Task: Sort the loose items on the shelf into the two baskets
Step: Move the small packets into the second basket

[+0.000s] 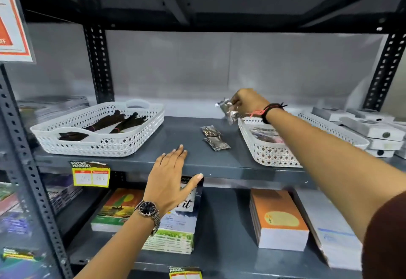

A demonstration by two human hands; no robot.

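My right hand (247, 100) is raised over the back left corner of the right white basket (263, 153) and grips a clear plastic packet (228, 111). That basket holds similar packets, mostly hidden by my forearm. Two more clear packets (214, 138) lie loose on the grey shelf (189, 138) between the baskets. The left white basket (98, 144) holds several dark bundles tied with bands. My left hand (171, 173) rests flat on the shelf's front edge, fingers apart, holding nothing.
Grey flat boxes (373, 129) are stacked at the shelf's right end. Stacked booklets (52, 105) lie behind the left basket. Slotted uprights (98, 63) flank the shelf. Notebooks (279, 219) lie on the shelf below. A yellow price tag (91, 175) hangs on the front edge.
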